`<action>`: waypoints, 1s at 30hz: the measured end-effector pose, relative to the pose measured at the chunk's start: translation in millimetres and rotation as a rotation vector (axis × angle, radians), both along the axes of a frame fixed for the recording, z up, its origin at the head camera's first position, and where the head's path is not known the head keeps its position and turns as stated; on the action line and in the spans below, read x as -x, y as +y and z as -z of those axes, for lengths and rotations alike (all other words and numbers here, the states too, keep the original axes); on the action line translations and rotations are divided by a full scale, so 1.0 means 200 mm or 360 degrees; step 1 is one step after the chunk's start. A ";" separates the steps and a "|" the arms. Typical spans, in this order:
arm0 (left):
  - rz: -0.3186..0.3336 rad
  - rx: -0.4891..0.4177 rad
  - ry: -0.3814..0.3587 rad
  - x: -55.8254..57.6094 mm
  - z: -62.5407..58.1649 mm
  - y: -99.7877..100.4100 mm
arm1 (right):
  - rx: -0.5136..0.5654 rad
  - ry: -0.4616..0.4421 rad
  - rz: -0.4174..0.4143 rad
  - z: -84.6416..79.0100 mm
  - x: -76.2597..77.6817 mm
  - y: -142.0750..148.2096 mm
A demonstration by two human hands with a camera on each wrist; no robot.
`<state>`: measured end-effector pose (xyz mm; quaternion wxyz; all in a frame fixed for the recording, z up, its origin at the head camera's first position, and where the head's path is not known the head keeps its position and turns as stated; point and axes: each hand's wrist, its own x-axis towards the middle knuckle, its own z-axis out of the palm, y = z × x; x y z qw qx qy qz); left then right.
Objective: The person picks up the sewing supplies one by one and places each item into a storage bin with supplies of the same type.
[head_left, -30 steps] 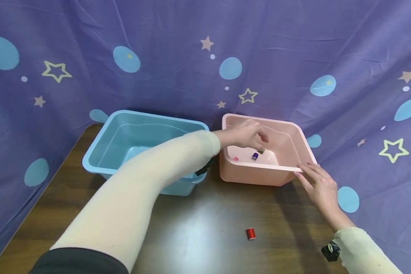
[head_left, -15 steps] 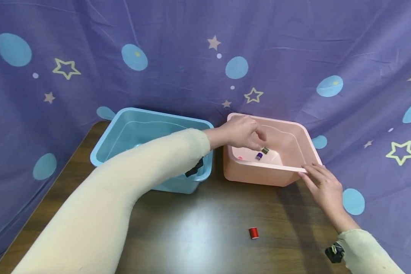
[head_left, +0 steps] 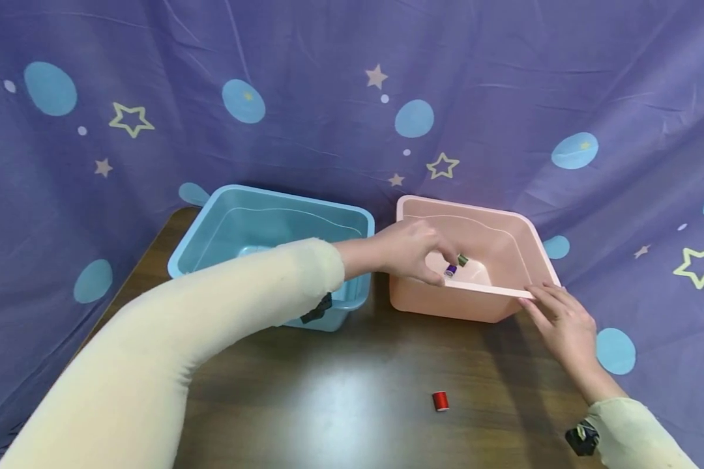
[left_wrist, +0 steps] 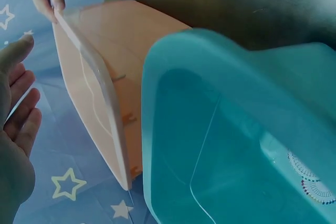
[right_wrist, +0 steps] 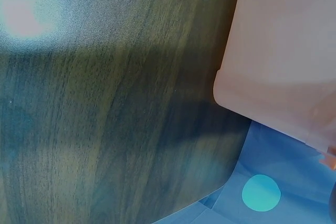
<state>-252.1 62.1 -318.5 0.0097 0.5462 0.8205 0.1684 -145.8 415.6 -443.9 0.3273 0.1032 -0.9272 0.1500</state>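
Note:
My left hand (head_left: 410, 251) hovers over the left front part of the pink bin (head_left: 457, 306), thumb and fingers apart with nothing between them. The left wrist view also has this empty hand (left_wrist: 20, 103), with its fingers spread loosely. In the bin, just past the fingertips, lie a purple thread spool (head_left: 450, 270) and a green thread spool (head_left: 463, 260). My right hand (head_left: 566, 326) grips the bin's front right rim, fingers over the top and thumb on the outer side. On the table in front lies a red thread spool (head_left: 440, 400).
A blue bin (head_left: 293, 197) stands left of the pink one, beneath my left forearm. Inside it, a round wheel of pins or beads (left_wrist: 317, 190) shows in the left wrist view. A purple patterned curtain (head_left: 328, 98) hangs behind the wooden table (head_left: 381, 365).
My left hand has drawn back toward the near left of the pink bin, its fingers opening wider. It now covers a small pink item seen earlier there. The right hand keeps its grip.

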 end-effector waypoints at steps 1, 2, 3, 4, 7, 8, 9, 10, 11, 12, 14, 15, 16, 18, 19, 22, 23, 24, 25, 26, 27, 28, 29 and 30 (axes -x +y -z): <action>0.0008 0.0001 -0.0003 -0.01 0.00 0.00 | -0.0001 -0.0001 0.0002 0.00 0.00 0.00; 0.0015 0.0003 -0.0009 -0.03 0.00 -0.01 | 0.0000 -0.0003 0.0002 0.00 0.00 0.00; 0.0024 0.0004 -0.0021 -0.04 0.00 -0.01 | 0.0000 -0.0003 -0.0002 0.00 0.00 0.00; 0.0029 0.0012 -0.0036 -0.06 0.00 -0.01 | -0.0001 -0.0004 -0.0001 0.00 0.00 0.00; 0.0045 0.0051 -0.0047 -0.11 0.02 -0.02 | -0.0008 -0.0006 -0.0002 0.00 -0.01 0.00; 0.0045 0.0063 -0.0047 -0.13 0.03 -0.02 | -0.0009 -0.0008 -0.0002 0.00 -0.01 0.00; 0.0044 0.0075 -0.0053 -0.15 0.03 -0.03 | -0.0013 -0.0007 -0.0002 0.00 -0.01 0.00; 0.0038 0.0082 -0.0056 -0.17 0.04 -0.03 | -0.0016 -0.0006 0.0000 0.00 -0.01 0.00; 0.0034 0.0087 -0.0050 -0.18 0.05 -0.04 | -0.0015 -0.0002 -0.0006 0.00 -0.01 0.00; 0.0030 0.0085 -0.0049 -0.20 0.06 -0.04 | -0.0016 0.0001 -0.0008 0.00 -0.01 0.01; 0.0023 0.0070 -0.0048 -0.22 0.08 -0.05 | -0.0014 0.0009 -0.0011 0.00 0.00 0.01; 0.0022 0.0062 -0.0050 -0.24 0.09 -0.05 | -0.0012 0.0014 -0.0015 0.00 0.00 0.01; 0.0023 0.0054 -0.0044 -0.25 0.10 -0.06 | -0.0011 0.0018 -0.0017 0.00 0.00 0.01; 0.0036 0.0047 -0.0032 -0.27 0.11 -0.06 | -0.0013 0.0021 -0.0014 0.00 0.00 0.01; 0.0040 0.0051 -0.0028 -0.28 0.12 -0.06 | -0.0014 0.0024 -0.0016 0.00 -0.01 0.01; 0.0056 0.0064 -0.0010 -0.32 0.15 -0.06 | -0.0020 0.0024 -0.0024 0.00 -0.01 0.01; 0.0062 0.0072 -0.0006 -0.33 0.16 -0.06 | -0.0022 0.0019 -0.0023 0.00 -0.01 0.01; 0.0066 0.0079 -0.0001 -0.34 0.17 -0.06 | -0.0023 0.0015 -0.0027 0.00 -0.01 0.01; 0.0067 0.0086 0.0002 -0.35 0.18 -0.06 | -0.0023 0.0012 -0.0029 0.00 -0.01 0.01; 0.0065 0.0092 -0.0001 -0.36 0.19 -0.06 | -0.0024 0.0008 -0.0030 -0.01 -0.01 0.00; 0.0062 0.0097 -0.0005 -0.37 0.20 -0.06 | -0.0022 0.0003 -0.0029 -0.01 -0.01 0.00; 0.0059 0.0103 -0.0007 -0.37 0.21 -0.06 | -0.0024 -0.0001 -0.0029 -0.01 -0.01 0.00; 0.0058 0.0106 -0.0012 -0.38 0.23 -0.05 | -0.0024 -0.0004 -0.0028 -0.01 -0.01 0.00; 0.0057 0.0108 -0.0015 -0.39 0.24 -0.05 | -0.0022 0.0000 -0.0029 -0.01 -0.01 0.00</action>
